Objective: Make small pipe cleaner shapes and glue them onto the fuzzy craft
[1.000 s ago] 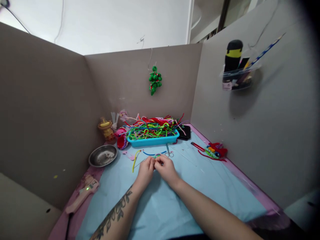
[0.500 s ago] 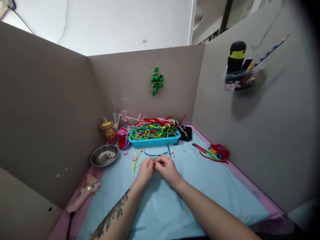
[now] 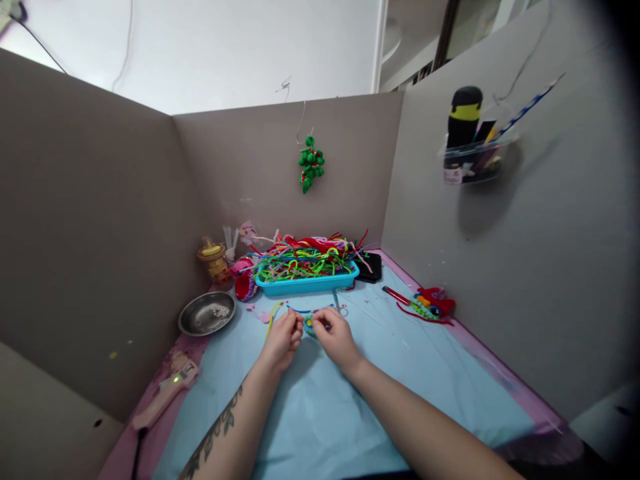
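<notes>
Between my two hands is a small blue-green pipe-cleaner piece (image 3: 309,326) with a yellow middle. My right hand (image 3: 337,337) pinches its right edge between thumb and forefinger. Just left of the piece, my left hand (image 3: 283,340) is closed in a pinch, and whatever lies between its fingertips is too small to make out. A yellow pipe cleaner (image 3: 273,315) lies beside my left hand. Behind the hands rest a blue pipe cleaner (image 3: 299,311) and a pair of small scissors (image 3: 342,309), partly covered by my right hand.
A blue tray (image 3: 307,287) heaped with coloured pipe cleaners stands at the back. To the left are a metal bowl (image 3: 193,323) with small white bits and a pink glue gun (image 3: 165,399). A red pen (image 3: 396,295) and a colourful pipe-cleaner figure (image 3: 435,301) lie right.
My hands have moved apart, the left one shifting left and turning. The blue-green piece now shows between them, in my right hand's pinch. The view has shifted slightly.
</notes>
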